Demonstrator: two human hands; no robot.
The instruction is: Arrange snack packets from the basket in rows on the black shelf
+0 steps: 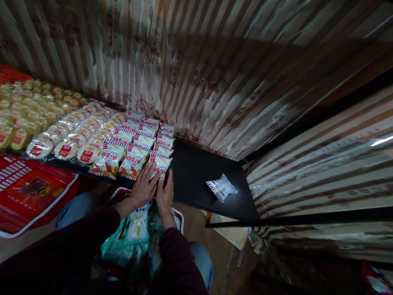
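Small white snack packets with red print and striped edges stand in rows on the black shelf (194,175). At the front of the right-hand row is one snack packet (161,161), touched by both hands. My left hand (142,186) rests along its lower left side, fingers stretched out. On its lower right side lies my right hand (165,194), also with straight fingers. The hands cover the packet's bottom edge. Farther right, a single snack packet (222,188) lies apart on the shelf. Below my wrists, green snack bags (128,238) fill a red basket (179,217).
Left of the packets sit rows of round wrapped cakes (66,149) and yellow wrapped cakes (5,136). A red basket (48,207) stands below the shelf at left. Striped sheeting (196,73) hangs behind, and a dark frame bar (326,99) crosses at right.
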